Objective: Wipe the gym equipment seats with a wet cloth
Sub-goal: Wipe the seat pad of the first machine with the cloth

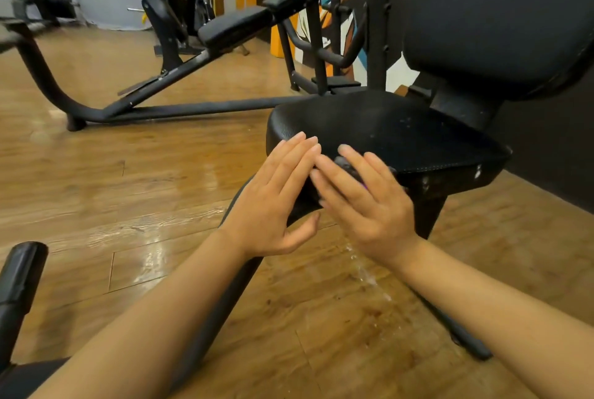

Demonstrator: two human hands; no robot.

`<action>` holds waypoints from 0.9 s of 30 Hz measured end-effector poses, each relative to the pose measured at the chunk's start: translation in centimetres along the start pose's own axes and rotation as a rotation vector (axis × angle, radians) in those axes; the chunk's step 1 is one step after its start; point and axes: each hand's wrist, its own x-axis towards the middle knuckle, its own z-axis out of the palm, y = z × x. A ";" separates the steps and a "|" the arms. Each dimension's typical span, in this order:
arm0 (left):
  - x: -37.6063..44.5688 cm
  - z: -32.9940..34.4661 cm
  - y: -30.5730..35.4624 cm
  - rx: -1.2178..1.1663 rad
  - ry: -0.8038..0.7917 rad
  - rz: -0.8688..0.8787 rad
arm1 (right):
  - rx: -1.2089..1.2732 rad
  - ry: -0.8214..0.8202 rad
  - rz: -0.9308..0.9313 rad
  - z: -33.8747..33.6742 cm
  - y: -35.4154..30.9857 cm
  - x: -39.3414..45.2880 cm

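Observation:
A black padded seat (401, 128) with white specks stands at centre right, its backrest (498, 13) rising above it. My right hand (366, 205) rests at the seat's front edge, fingers stretched over a small dark cloth (347, 167) with a purple bit showing; most of the cloth is hidden under the hand. My left hand (276, 202) is beside it, flat with fingers straight, its fingertips touching the right hand's fingers at the seat's front corner. It holds nothing.
Water drops (366, 276) lie on the wooden floor under my right wrist. A black frame tube (225, 286) runs below my arms. An incline bench (234, 25) stands at the back, and a black padded handle (19, 286) at bottom left.

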 end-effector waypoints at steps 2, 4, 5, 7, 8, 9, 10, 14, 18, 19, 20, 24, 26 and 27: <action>0.2 -0.2 -0.2 -0.005 -0.007 0.001 | -0.012 -0.008 -0.035 0.3 -0.4 1.2; 0.1 -0.2 -0.2 -0.004 -0.017 -0.002 | 0.001 -0.023 -0.101 -0.1 0.5 0.8; 0.0 -0.2 -0.2 0.005 -0.018 -0.008 | 0.010 -0.022 -0.144 -0.3 1.1 0.3; -0.3 -0.1 0.1 0.010 -0.034 -0.021 | 0.018 -0.021 -0.222 -0.6 2.6 -1.2; -0.3 -0.1 0.2 0.009 -0.040 -0.024 | 0.016 -0.017 -0.249 -0.7 3.4 -2.0; -0.2 -0.3 0.3 0.010 -0.042 -0.022 | 0.005 -0.019 -0.268 -0.7 4.3 -2.7; -0.1 -0.5 0.4 0.013 -0.043 -0.022 | -0.011 -0.030 -0.279 -0.9 5.2 -3.6; -0.1 -0.7 0.7 0.021 -0.052 -0.041 | -0.064 -0.097 -0.272 -1.6 7.3 -6.8; -0.2 0.2 1.4 -0.018 0.000 -0.077 | -0.031 0.009 -0.087 -0.4 3.4 -4.8; -0.2 0.5 1.5 -0.038 0.013 -0.089 | -0.040 0.027 -0.046 -0.1 2.1 -3.9; -0.2 0.6 1.5 -0.058 0.022 -0.096 | -0.047 0.038 -0.004 0.3 0.7 -3.0; -0.1 0.6 1.0 -0.073 0.031 -0.088 | 0.003 0.065 0.097 1.0 -1.9 -0.5; -0.1 0.5 1.1 -0.066 0.029 -0.088 | 0.040 0.072 0.039 0.6 -0.8 -1.0; -0.1 0.5 1.2 -0.066 0.031 -0.095 | 0.065 0.069 0.027 0.3 0.2 -1.8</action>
